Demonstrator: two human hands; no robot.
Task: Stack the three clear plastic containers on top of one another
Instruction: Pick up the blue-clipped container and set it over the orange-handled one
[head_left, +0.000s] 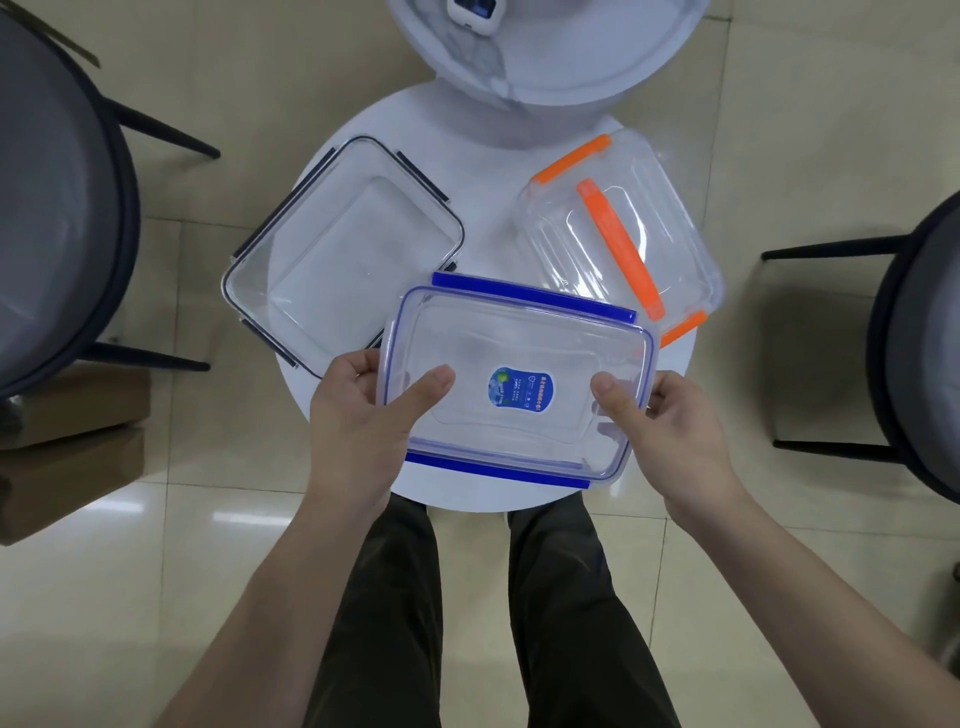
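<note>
A clear container with blue clips (519, 332) and a blue label on its lid is held over the near part of the small round white table (483, 218). My left hand (358, 415) grips its left end, thumb on the lid. My right hand (670, 421) grips its right end the same way. A clear container with dark clips (332, 244) lies on the table's left side. A clear container with an orange handle and orange clips (623, 223) lies on the right side. The blue one overlaps the near corners of both from this angle.
A larger round white table (545, 52) with a small device on it stands beyond. Dark chairs (57, 208) flank the table on the left and on the right. Cardboard boxes (67, 447) sit on the tiled floor at left. My legs are below the table.
</note>
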